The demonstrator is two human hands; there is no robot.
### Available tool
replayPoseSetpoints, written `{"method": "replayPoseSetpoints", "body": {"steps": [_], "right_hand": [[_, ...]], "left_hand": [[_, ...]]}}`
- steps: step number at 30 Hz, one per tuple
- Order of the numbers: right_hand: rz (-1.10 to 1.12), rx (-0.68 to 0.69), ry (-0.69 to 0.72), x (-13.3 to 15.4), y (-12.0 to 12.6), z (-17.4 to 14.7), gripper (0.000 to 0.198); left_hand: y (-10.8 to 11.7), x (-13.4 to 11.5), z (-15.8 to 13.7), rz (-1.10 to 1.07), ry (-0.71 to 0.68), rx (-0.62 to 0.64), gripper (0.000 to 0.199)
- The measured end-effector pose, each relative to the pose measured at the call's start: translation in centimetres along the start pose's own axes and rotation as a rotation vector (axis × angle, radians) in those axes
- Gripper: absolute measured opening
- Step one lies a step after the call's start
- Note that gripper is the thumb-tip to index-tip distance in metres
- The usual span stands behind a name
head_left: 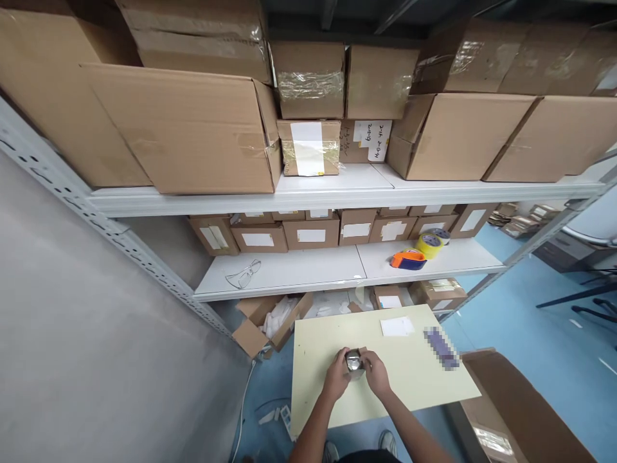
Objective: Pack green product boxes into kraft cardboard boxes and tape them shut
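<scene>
Over the pale yellow tabletop, my two hands hold a small open box with a shiny silver, rounded item showing inside it. My left hand wraps round the left side of the box. At its upper right, my right hand has its fingers closed on the edge, by a bit of brown cardboard. The exact kind of silver item is too small to tell. A white sheet of paper lies farther back on the tabletop, and a blurred purple object lies to its right.
Shelving ahead carries cardboard boxes, eyeglasses, an orange and blue tape dispenser and a yellow tape roll. An open carton stands left behind the table. A large open carton is at the right. A grey wall borders the left.
</scene>
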State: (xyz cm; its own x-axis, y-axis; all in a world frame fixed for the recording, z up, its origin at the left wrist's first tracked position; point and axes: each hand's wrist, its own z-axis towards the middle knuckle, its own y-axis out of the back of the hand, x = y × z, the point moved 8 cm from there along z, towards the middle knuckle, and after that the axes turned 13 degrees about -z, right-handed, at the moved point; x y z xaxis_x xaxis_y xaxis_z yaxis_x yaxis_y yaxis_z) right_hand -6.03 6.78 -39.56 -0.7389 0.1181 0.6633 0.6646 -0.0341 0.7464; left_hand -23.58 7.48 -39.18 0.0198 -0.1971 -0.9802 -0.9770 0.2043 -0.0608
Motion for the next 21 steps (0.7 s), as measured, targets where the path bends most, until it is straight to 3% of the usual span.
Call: {"method": "replayPoseSetpoints", "body": {"steps": [4, 7, 13, 18, 21], "right_hand": [[-0.296, 0.174, -0.09, 1.1, -0.1, 0.1, 0.026], [-0.471, 0.223, -0.165, 1.9, -0.3, -0.1, 0.039], [-0.536, 0.305, -0.289, 1.5, -1.9, 0.0, 0.053], [-0.459, 0.208, -0.174, 1.9, -2.9, 0.6, 0.044], [-0.383, 0.101, -0.115, 2.5, -2.2, 0.2, 0.041]], "left_hand": [[-0.2, -1.2, -0.7, -0.052, 0.036, 0.009, 0.081], [-0.3, -2.4, -1.0, -0.057, 0.048, 0.005, 0.078], [-0.1, -2.9, -1.4, -0.023, 0.054, -0.007, 0.075], [0.1, -1.5, -1.1, 0.063, 0.039, 0.0, 0.079], [0.3, -0.5, -0.9, 0.111, 0.047, -0.008, 0.08]]}}
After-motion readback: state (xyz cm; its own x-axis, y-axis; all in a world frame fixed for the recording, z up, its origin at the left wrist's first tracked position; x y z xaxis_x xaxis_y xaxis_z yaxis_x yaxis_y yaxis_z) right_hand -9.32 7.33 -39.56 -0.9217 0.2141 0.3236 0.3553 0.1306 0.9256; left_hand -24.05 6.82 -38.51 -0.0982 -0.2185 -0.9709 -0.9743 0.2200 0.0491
